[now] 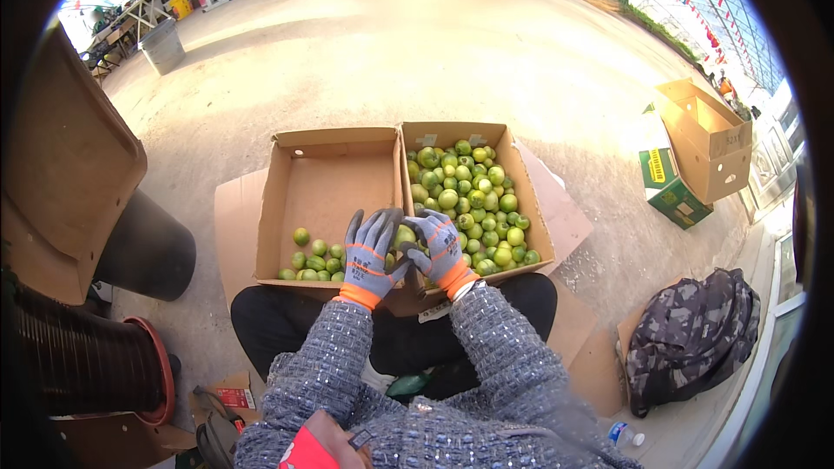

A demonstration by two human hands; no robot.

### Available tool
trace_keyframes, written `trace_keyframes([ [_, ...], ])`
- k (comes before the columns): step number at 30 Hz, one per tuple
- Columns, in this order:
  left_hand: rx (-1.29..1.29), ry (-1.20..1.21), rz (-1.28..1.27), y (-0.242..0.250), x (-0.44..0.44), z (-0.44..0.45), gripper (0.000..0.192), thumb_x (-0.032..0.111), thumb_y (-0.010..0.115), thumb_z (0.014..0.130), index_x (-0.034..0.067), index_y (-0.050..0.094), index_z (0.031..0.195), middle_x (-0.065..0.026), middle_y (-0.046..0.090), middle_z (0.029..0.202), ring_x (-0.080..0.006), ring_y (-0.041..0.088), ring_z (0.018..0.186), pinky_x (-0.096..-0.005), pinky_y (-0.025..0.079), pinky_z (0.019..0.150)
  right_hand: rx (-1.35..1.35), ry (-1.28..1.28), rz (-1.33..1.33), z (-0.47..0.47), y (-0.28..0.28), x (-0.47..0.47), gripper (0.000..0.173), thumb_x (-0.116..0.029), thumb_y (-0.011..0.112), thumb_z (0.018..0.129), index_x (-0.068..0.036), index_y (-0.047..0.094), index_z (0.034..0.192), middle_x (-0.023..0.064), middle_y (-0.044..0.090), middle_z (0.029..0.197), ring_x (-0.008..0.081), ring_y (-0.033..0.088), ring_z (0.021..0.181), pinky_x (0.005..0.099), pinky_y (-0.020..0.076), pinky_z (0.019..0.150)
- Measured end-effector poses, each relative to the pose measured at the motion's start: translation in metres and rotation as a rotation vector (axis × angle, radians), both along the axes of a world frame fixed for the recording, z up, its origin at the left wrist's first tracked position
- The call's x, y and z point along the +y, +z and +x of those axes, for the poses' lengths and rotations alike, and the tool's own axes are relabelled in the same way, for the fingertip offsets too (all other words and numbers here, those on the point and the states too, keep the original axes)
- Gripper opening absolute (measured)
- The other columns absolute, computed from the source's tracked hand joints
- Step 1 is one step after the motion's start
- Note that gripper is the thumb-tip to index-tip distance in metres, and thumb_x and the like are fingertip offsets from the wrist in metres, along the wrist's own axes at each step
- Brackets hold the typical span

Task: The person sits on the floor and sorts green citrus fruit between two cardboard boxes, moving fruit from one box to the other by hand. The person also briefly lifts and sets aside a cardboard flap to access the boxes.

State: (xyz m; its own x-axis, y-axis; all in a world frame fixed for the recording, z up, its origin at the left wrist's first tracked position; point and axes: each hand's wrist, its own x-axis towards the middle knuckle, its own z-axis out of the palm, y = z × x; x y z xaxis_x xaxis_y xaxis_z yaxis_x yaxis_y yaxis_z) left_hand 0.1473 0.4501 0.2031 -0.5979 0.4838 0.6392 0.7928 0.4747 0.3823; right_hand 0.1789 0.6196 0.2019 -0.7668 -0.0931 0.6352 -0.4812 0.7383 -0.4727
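Note:
Two cardboard boxes stand side by side before my knees. The right box [529,208] holds many green tomatoes [479,198], several layers of them towards its middle. In the left box [339,176], several green tomatoes [316,263] lie along the near side, and the bare bottom shows beyond them. Over the walls where the boxes meet, a pale green tomato [405,235] sits between my two gloved hands. My left hand [371,251] bends over it from the left. My right hand [440,244] has fingers and thumb around its right side. Fingertips partly hide it.
Flattened cardboard [241,234] lies under the boxes. At the left stand a dark bucket [146,247] and a brown ribbed container [85,352]. To the right are an open carton [704,143], a camouflage-patterned bag [694,339] and a plastic bottle [625,434]. A grey bin [162,45] stands farther off.

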Motion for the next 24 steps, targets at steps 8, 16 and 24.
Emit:
trace_keyframes([
  [8,0.007,0.01,-0.005,-0.01,-0.005,0.007,0.066,0.019,0.073,0.061,0.007,0.053,0.123,-0.008,0.06,0.116,-0.0253,0.055,0.109,-0.0478,0.033,0.106,-0.078,0.077,0.155,0.001,-0.004,-0.009,0.04,-0.038,0.064,0.078,-0.005,0.062,0.1,0.0136,0.064,0.091,0.0313,0.058,0.098,0.0419,0.0406,0.093],
  [16,-0.211,0.71,-0.215,-0.023,-0.051,-0.029,0.073,0.038,0.069,0.077,0.012,0.039,0.139,-0.0106,0.053,0.126,-0.0267,0.048,0.118,-0.0458,0.028,0.107,0.005,-0.086,0.035,0.003,0.005,-0.009,0.034,-0.027,0.064,0.083,-0.012,0.061,0.113,0.0062,0.064,0.083,0.0254,0.06,0.085,0.0392,0.0395,0.094],
  [24,-0.188,0.665,-0.484,-0.027,-0.056,-0.015,0.076,0.043,0.066,0.076,0.014,0.038,0.14,-0.0118,0.046,0.136,-0.0272,0.04,0.128,-0.0463,0.022,0.11,-0.766,-0.789,0.595,0.023,-0.011,0.094,0.038,-0.043,0.056,0.085,-0.014,0.064,0.108,0.0086,0.069,0.098,0.028,0.062,0.098,0.0433,0.0381,0.091],
])
